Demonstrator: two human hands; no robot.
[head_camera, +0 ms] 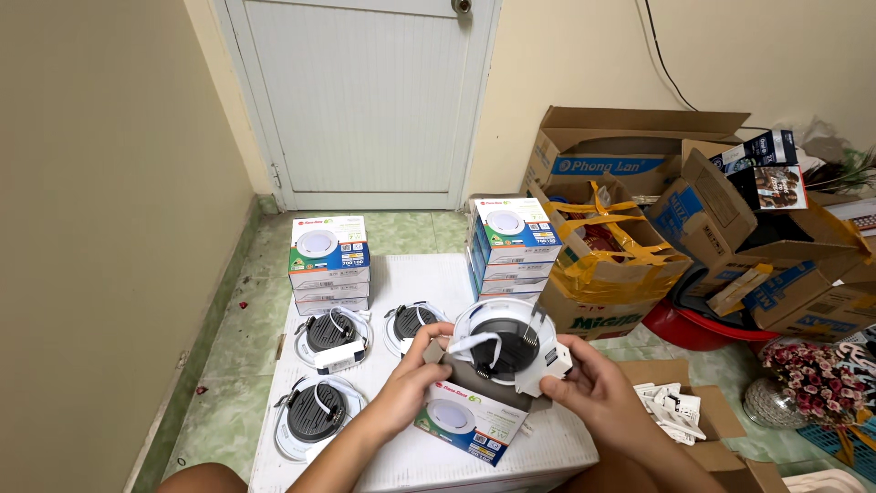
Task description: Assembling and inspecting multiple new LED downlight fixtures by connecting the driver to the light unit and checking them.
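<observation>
Both hands work at the near centre of the white worktop [547, 447]. Left hand [411, 379] closed on the left edge of the round downlight [505, 342], fingers curled at its rim. Right hand [593, 388] clamped on its right side, at the white driver block [555, 359]. The lamp is held back-up, wiring showing, directly over the open carton [470, 422], which rests on the worktop; judged a hold for passing lamp in or out of it. Three unboxed downlights [333, 336] lie face-down to the left. Stacked cartons [328, 265] at far edge.
</observation>
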